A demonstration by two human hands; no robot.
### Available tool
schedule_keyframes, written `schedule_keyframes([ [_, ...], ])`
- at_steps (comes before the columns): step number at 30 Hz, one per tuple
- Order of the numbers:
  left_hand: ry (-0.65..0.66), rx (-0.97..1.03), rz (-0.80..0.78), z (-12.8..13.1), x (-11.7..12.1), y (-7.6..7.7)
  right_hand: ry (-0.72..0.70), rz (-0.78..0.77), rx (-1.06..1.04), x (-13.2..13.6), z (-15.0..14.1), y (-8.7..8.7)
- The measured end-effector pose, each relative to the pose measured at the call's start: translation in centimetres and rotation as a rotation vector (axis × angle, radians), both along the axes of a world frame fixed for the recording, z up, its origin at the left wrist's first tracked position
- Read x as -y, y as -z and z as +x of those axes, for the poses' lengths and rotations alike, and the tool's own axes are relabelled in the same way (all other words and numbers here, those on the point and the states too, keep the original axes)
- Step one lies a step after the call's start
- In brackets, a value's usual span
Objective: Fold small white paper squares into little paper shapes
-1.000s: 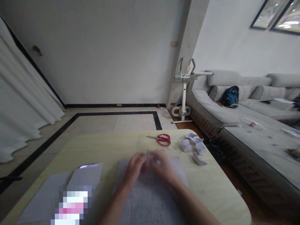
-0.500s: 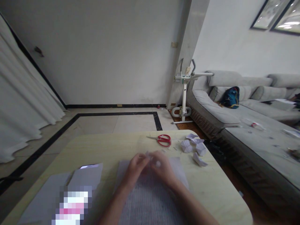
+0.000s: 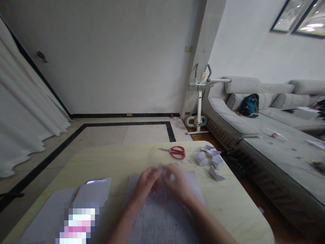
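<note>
Close together over a greyish mat [image 3: 165, 217], my left hand [image 3: 147, 179] and my right hand [image 3: 175, 178] pinch a small piece of white paper [image 3: 160, 166]. Only bits of the paper show between the fingers; its shape is mostly hidden. Both hands are closed, thumbs and fingertips meeting near the mat's far edge. Red-handled scissors [image 3: 177, 152] lie just beyond the hands, blades pointing left. Several folded white paper pieces [image 3: 202, 158] rest to the right, with small paper scraps around them.
White sheets [image 3: 53, 206] lie on the left of the pale wooden table [image 3: 241, 206], next to a pixelated bright patch. A grey sofa [image 3: 274, 149] with a blue backpack [image 3: 250, 105] stands at the right. White exercise equipment [image 3: 199, 101] is by the wall.
My hands hold almost the same place, still pinching the paper; the fingers have shifted only slightly. Scissors and folded pieces stay where they were.
</note>
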State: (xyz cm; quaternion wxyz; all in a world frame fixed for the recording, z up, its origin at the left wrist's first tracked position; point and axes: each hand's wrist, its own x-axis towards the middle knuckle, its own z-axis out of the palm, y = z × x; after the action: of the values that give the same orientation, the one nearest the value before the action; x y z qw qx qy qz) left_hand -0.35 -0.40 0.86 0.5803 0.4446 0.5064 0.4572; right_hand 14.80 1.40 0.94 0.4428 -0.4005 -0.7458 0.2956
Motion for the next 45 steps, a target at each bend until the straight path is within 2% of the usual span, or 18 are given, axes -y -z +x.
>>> schedule_keyframes([
  [7, 0.004, 0.002, -0.028, 0.0, 0.4, -0.8, -0.017, 0.025, -0.026, -0.2, 0.1, 0.4],
  [17, 0.014, 0.249, -0.076, 0.1, 0.1, 0.3, -0.01, -0.045, -0.024, -0.4, 0.5, 0.0],
  [25, -0.004, 0.363, -0.097, -0.3, 0.0, 0.3, -0.022, -0.074, -0.029, -0.5, 0.7, -0.4],
  [36, 0.009, 0.251, -0.095, -0.4, 0.0, -0.3, -0.047, -0.031, -0.03, -0.6, 0.7, 0.1],
  [45, 0.03, 0.324, -0.196, -0.1, 0.3, -0.6, -0.056, -0.02, -0.042, -0.5, 0.8, -0.3],
])
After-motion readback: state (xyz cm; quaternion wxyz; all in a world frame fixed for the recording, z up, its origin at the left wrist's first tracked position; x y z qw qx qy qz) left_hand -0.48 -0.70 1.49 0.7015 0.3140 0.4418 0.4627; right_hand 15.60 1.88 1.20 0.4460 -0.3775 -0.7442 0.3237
